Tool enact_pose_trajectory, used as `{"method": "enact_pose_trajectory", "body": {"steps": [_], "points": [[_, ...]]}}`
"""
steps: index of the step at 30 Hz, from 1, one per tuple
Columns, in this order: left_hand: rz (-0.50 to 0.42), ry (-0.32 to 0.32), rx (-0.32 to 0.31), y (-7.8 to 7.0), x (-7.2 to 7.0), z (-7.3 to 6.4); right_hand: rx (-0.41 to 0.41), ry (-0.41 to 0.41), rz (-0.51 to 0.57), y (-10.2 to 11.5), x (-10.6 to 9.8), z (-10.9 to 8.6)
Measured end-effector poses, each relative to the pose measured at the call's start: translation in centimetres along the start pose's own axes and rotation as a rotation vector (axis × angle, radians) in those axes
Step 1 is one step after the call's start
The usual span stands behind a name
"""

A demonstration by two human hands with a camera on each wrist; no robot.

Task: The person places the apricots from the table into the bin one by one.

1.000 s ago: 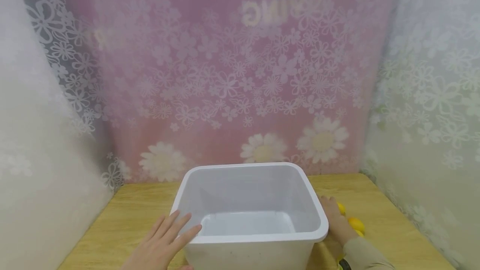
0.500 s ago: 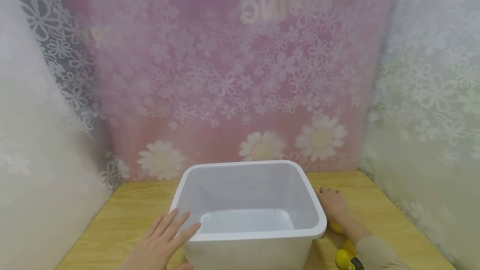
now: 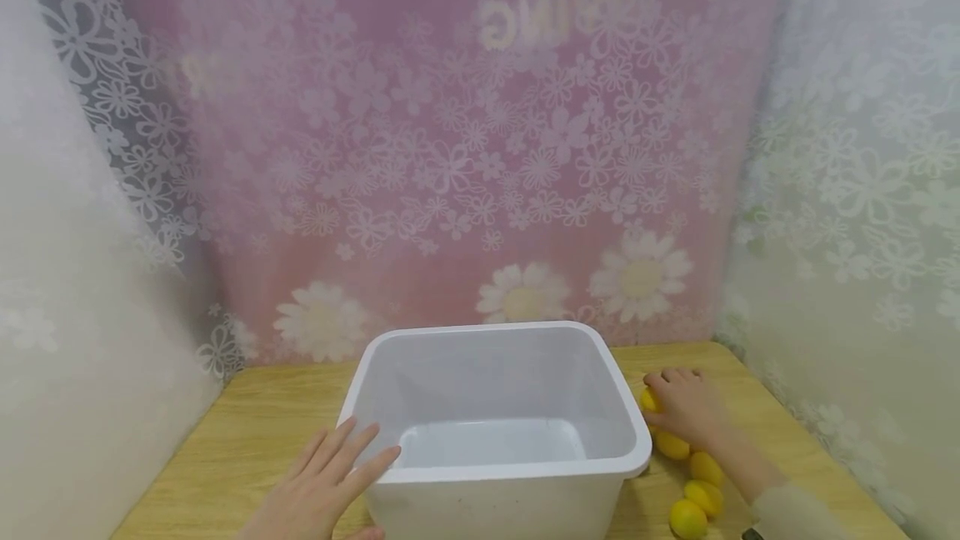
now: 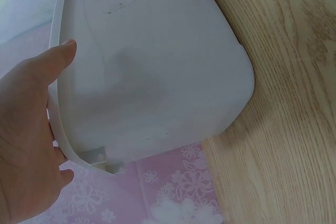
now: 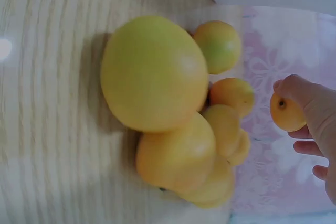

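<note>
A large white plastic tub [image 3: 495, 473] stands on the wooden table, its inside bare in the head view. My left hand [image 3: 318, 482] rests at its near left corner, fingers straight and spread over the rim. In the left wrist view the thumb lies along the outer wall. To the right of the tub, my right hand [image 3: 686, 407] pinches a yellow lemon [image 5: 287, 113] between thumb and fingers. In the right wrist view this lemon shows apart from the others, its stem end facing the camera. Several more lemons [image 3: 703, 497] lie below that hand.
The wooden tabletop [image 3: 262, 440] extends on both sides of the tub. A pink flowered curtain [image 3: 450, 190] hangs behind, and pale sheets [image 3: 862, 273] close in the sides. The lemons lie in a row close to the tub's right wall.
My right hand has shifted away from the tub's side and a lemon now shows in its grip. More of the lemon row has come into sight. The left hand stays put.
</note>
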State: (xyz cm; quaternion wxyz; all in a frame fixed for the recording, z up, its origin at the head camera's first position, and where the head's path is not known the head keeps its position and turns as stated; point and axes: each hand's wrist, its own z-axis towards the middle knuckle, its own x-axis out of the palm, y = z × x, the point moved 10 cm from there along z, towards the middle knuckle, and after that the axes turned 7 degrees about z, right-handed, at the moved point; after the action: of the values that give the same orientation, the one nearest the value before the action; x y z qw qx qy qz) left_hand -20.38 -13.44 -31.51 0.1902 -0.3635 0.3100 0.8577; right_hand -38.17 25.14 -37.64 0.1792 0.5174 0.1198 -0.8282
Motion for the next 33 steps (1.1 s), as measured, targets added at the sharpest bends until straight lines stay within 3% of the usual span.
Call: {"method": "enact_pose_trajectory", "body": {"steps": [9, 16, 26, 33], "points": [[-0.008, 0.008, -0.009, 0.0, 0.0, -0.1, -0.092, -0.048, -0.016, 0.9, -4.4, -0.1], [-0.009, 0.01, -0.01, 0.0, -0.2, 0.0, -0.253, -0.194, -0.046, 2.6, -9.1, 0.1], [0.003, 0.011, 0.037, 0.0, -0.4, 0.4, -0.335, -0.303, -0.01, 5.0, -13.6, 0.8], [0.024, 0.046, 0.048, -0.3, -0.3, 0.1, -0.378, -0.267, 0.043, 7.1, -14.6, 1.7]]}}
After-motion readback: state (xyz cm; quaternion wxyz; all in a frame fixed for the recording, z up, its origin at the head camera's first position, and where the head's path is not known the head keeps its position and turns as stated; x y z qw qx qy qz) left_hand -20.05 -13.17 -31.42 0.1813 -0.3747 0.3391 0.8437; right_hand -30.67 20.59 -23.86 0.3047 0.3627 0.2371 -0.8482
